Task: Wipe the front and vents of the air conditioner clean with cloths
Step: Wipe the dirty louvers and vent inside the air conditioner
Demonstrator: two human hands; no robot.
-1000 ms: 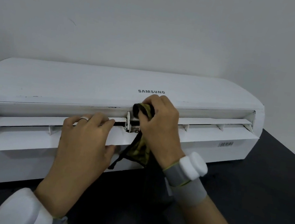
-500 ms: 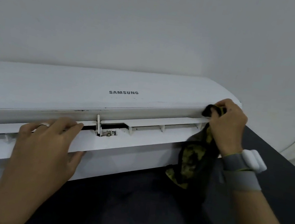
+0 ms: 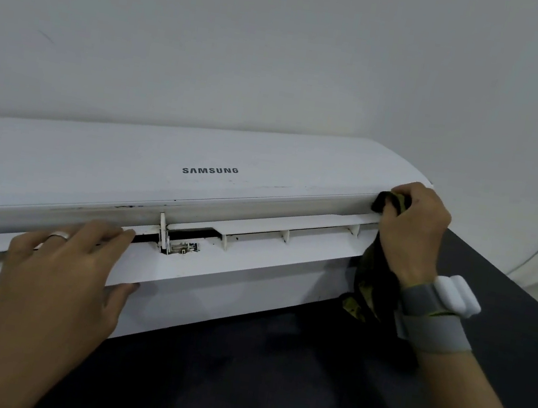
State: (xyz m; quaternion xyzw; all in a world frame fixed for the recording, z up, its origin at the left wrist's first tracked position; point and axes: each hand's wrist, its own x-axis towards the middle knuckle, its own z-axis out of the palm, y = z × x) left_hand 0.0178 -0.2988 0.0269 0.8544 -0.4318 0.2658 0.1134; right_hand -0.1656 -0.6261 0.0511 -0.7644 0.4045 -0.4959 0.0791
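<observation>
1. Clamped tight in the curled fingers of the right hand: a bunched, soft, dark green-and-black camouflage-print cloth, pressed to the far right end of the seam under the front panel, loose tail hanging limp beside the casing.
2. Laid flat and spread, holding nothing: the left hand, fingertips at the upper edge of the long, thin white plastic louvre flap, thumb under its lower edge, seemingly to steady it. Well apart from the right hand.
3. Worn on a left finger: a plain silver ring. Strapped round the right wrist: a grey fabric band with a white plastic pod.
4. Lying lengthwise on a matte black tabletop, close to a plain pale wall: the long white hard-plastic air conditioner, smooth curved front, dark grey lettering.
5. Judged as mid-wipe along the vent line, at the right-hand end of the slot. Next, probably: drawing back leftward or dropping onto the flap face, with light, even pressure.
6. Worth care near the thin upright ribs and the exposed small metal hinge bracket at mid-length, a likely snagging spot for soft fabric. Dark specks and scuffs visible along the seam.
</observation>
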